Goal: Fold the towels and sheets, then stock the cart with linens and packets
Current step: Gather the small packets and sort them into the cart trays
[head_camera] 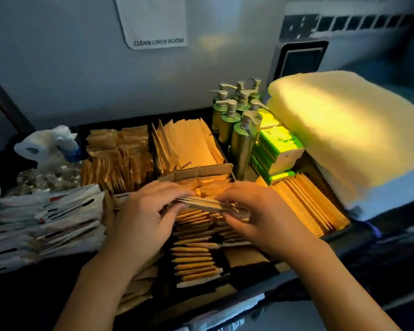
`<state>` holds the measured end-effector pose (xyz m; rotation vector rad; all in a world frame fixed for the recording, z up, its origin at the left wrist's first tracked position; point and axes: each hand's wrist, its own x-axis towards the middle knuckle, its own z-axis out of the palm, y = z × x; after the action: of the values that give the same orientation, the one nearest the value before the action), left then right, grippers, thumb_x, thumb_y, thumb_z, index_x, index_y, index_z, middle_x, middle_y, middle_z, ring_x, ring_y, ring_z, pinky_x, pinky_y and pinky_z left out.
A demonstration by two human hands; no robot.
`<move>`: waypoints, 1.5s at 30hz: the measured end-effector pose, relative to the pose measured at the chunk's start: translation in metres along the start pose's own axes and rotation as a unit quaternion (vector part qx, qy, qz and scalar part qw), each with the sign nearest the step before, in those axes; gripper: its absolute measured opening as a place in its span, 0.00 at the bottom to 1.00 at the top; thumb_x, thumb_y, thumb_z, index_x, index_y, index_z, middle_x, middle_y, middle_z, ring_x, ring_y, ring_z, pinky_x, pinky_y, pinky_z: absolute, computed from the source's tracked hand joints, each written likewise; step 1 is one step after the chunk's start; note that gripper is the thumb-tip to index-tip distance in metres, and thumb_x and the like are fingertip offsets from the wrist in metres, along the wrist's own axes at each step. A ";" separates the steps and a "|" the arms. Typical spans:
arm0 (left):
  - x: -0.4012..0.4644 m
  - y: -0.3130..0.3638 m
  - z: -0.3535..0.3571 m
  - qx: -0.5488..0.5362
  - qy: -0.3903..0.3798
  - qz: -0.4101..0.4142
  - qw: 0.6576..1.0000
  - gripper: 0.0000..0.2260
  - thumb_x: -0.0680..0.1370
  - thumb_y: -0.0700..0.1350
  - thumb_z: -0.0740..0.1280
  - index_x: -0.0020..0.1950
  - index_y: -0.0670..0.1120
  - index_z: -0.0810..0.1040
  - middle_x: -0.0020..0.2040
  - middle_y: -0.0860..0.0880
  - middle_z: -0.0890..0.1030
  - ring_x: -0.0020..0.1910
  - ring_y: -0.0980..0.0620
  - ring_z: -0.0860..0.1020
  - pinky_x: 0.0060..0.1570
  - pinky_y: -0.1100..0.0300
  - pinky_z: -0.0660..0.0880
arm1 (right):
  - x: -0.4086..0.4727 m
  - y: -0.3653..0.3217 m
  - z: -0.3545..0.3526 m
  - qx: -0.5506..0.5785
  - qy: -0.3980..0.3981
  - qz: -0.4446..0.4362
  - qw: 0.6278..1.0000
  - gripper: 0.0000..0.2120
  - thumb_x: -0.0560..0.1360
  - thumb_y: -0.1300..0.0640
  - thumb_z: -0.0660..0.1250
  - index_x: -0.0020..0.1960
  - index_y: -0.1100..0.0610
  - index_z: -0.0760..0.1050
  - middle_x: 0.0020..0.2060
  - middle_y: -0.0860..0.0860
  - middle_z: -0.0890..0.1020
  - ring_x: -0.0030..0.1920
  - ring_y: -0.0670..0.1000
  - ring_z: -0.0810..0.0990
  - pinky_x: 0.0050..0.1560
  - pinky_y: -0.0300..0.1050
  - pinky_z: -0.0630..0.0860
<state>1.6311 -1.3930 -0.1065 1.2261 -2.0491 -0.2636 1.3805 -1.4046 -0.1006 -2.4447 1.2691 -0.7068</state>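
Both my hands hold one small stack of brown paper packets (208, 203) over the middle of the black cart tray (339, 231). My left hand (144, 216) grips its left end and my right hand (261, 216) grips its right end, fingers curled round it. Below the stack lies a row of more brown packets (194, 254) standing on edge. A folded cream towel (359, 139) sits on the cart's right side.
Further brown packets fill compartments at the back (120, 154) and right (304, 204). Several green pump bottles (239, 130) and green-and-white boxes (277, 151) stand behind. White printed packets (46, 220) lie left. A grey wall with a "Clean Linen Room" sign (158, 41) is behind.
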 end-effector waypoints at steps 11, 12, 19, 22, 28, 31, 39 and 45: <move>0.093 0.048 0.093 0.015 -0.135 0.103 0.985 0.16 0.78 0.41 0.73 0.64 0.52 0.82 0.60 0.57 0.81 0.61 0.55 0.77 0.62 0.50 0.77 | -0.062 0.085 -0.025 -0.037 0.089 0.189 0.977 0.10 0.77 0.53 0.72 0.57 0.47 0.82 0.48 0.43 0.82 0.48 0.45 0.79 0.48 0.48 0.79; 0.098 0.051 0.098 0.023 -0.138 0.106 0.984 0.16 0.78 0.41 0.73 0.64 0.53 0.81 0.61 0.58 0.80 0.62 0.56 0.76 0.62 0.51 0.77 | -0.064 0.091 -0.024 -0.036 0.101 0.202 0.973 0.08 0.76 0.53 0.72 0.56 0.47 0.82 0.46 0.42 0.82 0.46 0.44 0.79 0.47 0.47 0.79; 0.101 0.055 0.128 0.049 -0.165 0.078 0.982 0.17 0.79 0.44 0.72 0.66 0.58 0.79 0.61 0.61 0.77 0.62 0.59 0.74 0.61 0.53 0.77 | -0.055 0.123 -0.002 -0.016 0.113 0.282 0.952 0.07 0.76 0.50 0.72 0.54 0.47 0.83 0.44 0.41 0.81 0.44 0.41 0.78 0.42 0.34 0.73; 0.097 0.053 0.138 0.070 -0.189 0.061 0.977 0.17 0.80 0.48 0.71 0.67 0.60 0.78 0.63 0.62 0.76 0.64 0.59 0.72 0.63 0.55 0.76 | -0.048 0.128 0.015 -0.029 0.106 0.293 0.950 0.06 0.77 0.51 0.72 0.54 0.49 0.82 0.44 0.42 0.80 0.44 0.42 0.78 0.42 0.33 0.72; 0.095 0.048 0.148 0.093 -0.217 0.052 0.970 0.15 0.81 0.51 0.69 0.68 0.60 0.78 0.65 0.62 0.77 0.65 0.59 0.72 0.64 0.57 0.74 | -0.045 0.134 0.036 -0.075 0.093 0.279 0.953 0.16 0.76 0.50 0.74 0.62 0.50 0.79 0.51 0.45 0.79 0.47 0.45 0.77 0.45 0.39 0.77; 0.096 0.045 0.149 0.093 -0.221 0.045 0.970 0.14 0.81 0.52 0.68 0.67 0.61 0.78 0.64 0.63 0.77 0.64 0.60 0.72 0.63 0.59 0.73 | -0.048 0.136 0.036 -0.085 0.095 0.265 0.956 0.12 0.76 0.47 0.73 0.58 0.48 0.80 0.47 0.43 0.78 0.44 0.43 0.76 0.43 0.39 0.78; 0.098 0.044 0.150 0.091 -0.237 0.039 0.966 0.14 0.81 0.53 0.68 0.67 0.61 0.79 0.64 0.63 0.77 0.65 0.60 0.73 0.64 0.58 0.74 | -0.040 0.142 0.042 -0.084 0.072 0.295 0.949 0.05 0.78 0.50 0.72 0.51 0.49 0.84 0.43 0.45 0.81 0.45 0.48 0.80 0.46 0.47 0.82; 0.094 0.044 0.145 0.079 -0.234 0.029 0.969 0.14 0.81 0.52 0.68 0.67 0.61 0.78 0.64 0.62 0.77 0.65 0.60 0.73 0.65 0.59 0.72 | -0.042 0.151 0.037 -0.084 0.048 0.316 0.944 0.06 0.79 0.48 0.72 0.53 0.48 0.84 0.42 0.45 0.82 0.44 0.47 0.80 0.45 0.44 0.82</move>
<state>1.4763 -1.4740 -0.1435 1.2873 -2.5490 -0.3986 1.2777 -1.4547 -0.2144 -1.9337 2.0777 -0.5510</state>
